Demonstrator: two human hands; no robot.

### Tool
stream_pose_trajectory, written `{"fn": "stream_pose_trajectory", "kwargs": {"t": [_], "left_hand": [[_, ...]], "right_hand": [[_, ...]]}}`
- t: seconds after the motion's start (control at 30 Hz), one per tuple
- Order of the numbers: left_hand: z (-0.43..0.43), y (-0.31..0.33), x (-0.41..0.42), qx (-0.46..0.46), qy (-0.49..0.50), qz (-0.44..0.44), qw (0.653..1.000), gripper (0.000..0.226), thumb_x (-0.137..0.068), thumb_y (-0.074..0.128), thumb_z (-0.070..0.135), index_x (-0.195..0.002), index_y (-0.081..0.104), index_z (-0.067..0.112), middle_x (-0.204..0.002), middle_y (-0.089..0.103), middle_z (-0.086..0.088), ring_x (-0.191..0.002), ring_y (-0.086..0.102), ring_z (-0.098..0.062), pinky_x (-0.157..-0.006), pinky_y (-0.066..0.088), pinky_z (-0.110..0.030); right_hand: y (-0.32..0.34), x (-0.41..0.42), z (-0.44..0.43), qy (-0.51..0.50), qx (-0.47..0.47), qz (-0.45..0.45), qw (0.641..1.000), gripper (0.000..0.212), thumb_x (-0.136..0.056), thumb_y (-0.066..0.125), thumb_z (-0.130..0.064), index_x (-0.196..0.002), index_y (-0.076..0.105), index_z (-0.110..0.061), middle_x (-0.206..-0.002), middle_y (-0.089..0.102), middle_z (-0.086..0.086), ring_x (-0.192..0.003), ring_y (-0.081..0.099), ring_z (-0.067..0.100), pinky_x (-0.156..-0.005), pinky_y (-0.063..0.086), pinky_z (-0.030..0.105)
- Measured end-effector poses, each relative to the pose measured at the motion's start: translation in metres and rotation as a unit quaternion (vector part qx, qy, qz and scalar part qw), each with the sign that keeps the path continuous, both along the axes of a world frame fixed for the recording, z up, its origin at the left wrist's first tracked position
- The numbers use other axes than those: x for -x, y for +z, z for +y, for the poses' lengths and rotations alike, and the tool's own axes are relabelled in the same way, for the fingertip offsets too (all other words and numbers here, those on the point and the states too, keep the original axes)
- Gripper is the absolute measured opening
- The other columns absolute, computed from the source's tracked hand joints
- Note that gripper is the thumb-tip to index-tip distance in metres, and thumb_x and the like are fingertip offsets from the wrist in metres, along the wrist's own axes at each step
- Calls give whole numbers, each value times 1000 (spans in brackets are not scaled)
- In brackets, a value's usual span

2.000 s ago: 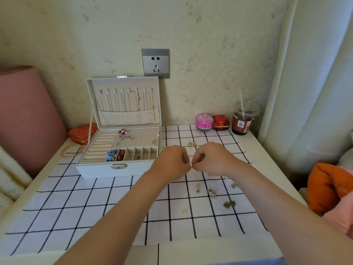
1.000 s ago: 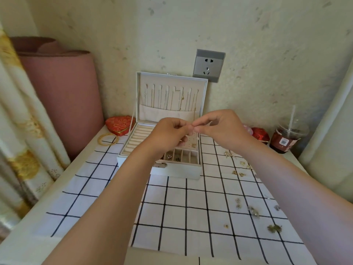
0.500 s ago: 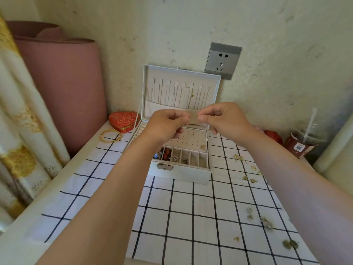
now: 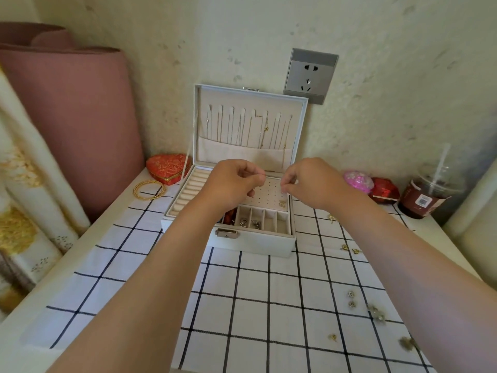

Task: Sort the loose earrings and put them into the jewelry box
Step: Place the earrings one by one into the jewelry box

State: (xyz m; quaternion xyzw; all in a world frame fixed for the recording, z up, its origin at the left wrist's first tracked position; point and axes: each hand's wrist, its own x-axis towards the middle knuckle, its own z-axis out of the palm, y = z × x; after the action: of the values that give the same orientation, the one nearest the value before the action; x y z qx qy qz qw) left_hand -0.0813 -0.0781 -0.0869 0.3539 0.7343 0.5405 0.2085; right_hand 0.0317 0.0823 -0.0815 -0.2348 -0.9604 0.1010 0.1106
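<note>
The white jewelry box (image 4: pixel 258 242) stands open at the back of the checked cloth, its lid upright with necklaces hanging inside. Both hands hover over its perforated earring panel (image 4: pixel 269 196), a short gap between them. My left hand (image 4: pixel 234 184) presses thumb to forefinger, and my right hand (image 4: pixel 312 181) pinches its fingertips just above the panel. Whatever they pinch is too small to make out. One gold earring (image 4: pixel 282 203) sits on the panel. Loose earrings (image 4: pixel 351 298) lie scattered on the cloth at the right.
A red heart box (image 4: pixel 169 168) and gold bangles (image 4: pixel 149 189) lie left of the jewelry box. To its right stand a pink round box (image 4: pixel 359 180), a red box (image 4: pixel 383 191) and a lidded drink cup (image 4: pixel 427 195). A pink roll (image 4: pixel 72 117) leans at the left wall.
Both hands rose from the cloth to above the jewelry box while pinching together. They have now parted a little and lowered over the perforated panel.
</note>
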Motion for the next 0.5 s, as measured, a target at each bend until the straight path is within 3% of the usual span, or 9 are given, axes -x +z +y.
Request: {"fn": "stream_pose_trajectory", "kwargs": {"t": [0.37,0.5], "left_hand": [[4,-3,-8,29,-10,42,999,15,-94,64,30,-90,72,19,-85,74,6,-62,61,-4,-66,49,-19],[5,-3,-9,24,-17,24,999,16,-95,63,26,-89,73,15,-89,75,-1,-65,61,-6,-74,53,-27]], "right_hand": [[4,0,0,69,-147,-100,982,15,-86,61,-10,-86,75,-15,-95,71,8,-85,67,26,-72,57,41],[4,3,-5,77,-121,-106,984,19,-91,59,-14,-93,77,-20,-94,70,3,-86,66,24,-72,55,38]]}}
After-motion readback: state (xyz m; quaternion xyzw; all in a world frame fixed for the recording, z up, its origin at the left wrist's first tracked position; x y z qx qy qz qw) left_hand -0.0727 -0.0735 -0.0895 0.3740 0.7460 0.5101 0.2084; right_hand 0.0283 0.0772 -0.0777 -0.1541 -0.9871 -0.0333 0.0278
